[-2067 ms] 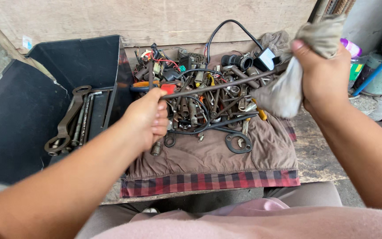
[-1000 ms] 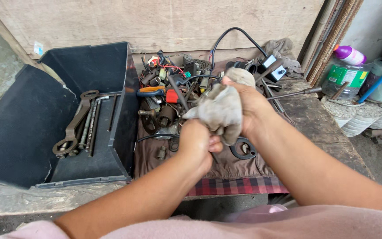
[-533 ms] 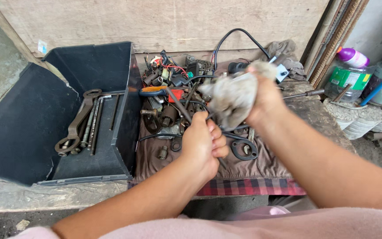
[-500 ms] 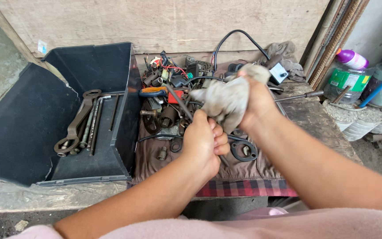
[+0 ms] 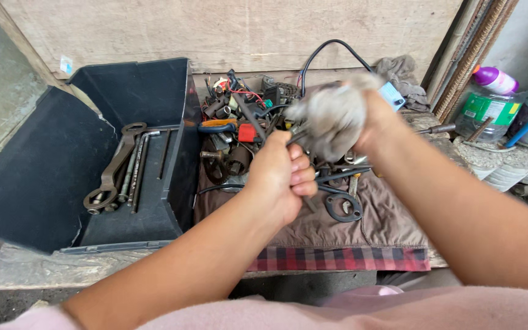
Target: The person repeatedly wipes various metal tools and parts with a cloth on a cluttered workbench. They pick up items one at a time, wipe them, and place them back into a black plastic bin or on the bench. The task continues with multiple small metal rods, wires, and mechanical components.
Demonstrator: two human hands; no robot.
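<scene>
Black plastic toolbox (image 5: 62, 183), open on the desk (image 5: 25, 269), holds long wrenches (image 5: 114, 174). Left hand (image 5: 282, 177) is clenched on a metal rod (image 5: 294, 135); right hand (image 5: 377, 119) is clamped on a grey rag (image 5: 334, 116) around its upper end, above the tool pile (image 5: 239, 131). Green-labelled bottle (image 5: 490, 104), purple cap, stands far right.

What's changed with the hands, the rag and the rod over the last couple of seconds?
The right hand brought the grey rag in from the far right end of the long metal rod to close by the left hand. The left grip on the rod stayed. The dark open toolbox and its wrenches lie unchanged.
</scene>
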